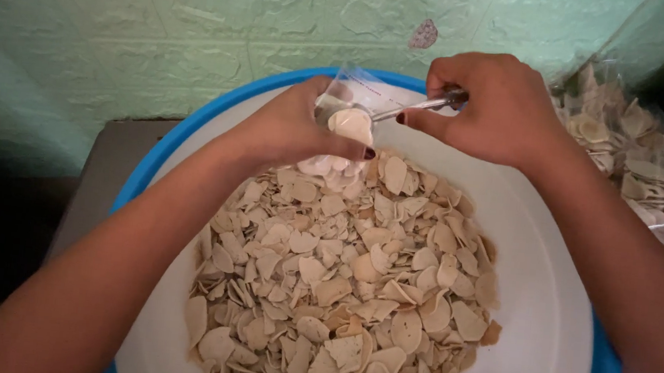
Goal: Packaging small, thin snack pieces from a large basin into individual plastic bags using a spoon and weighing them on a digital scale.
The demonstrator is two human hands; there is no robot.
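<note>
Fingers (pixel 434 122) pinch a metal spoon (pixel 370 118) over thin, curled, seemingly dry chips (pixel 339 291).

A pale green textured wall (pixel 162 28) rises behind, with bagged crackers (pixel 654 167) heaped at right.

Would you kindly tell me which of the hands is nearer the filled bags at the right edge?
Right. The right hand, holding the spoon, is beside the filled bags; the left hand is farther left.
</note>
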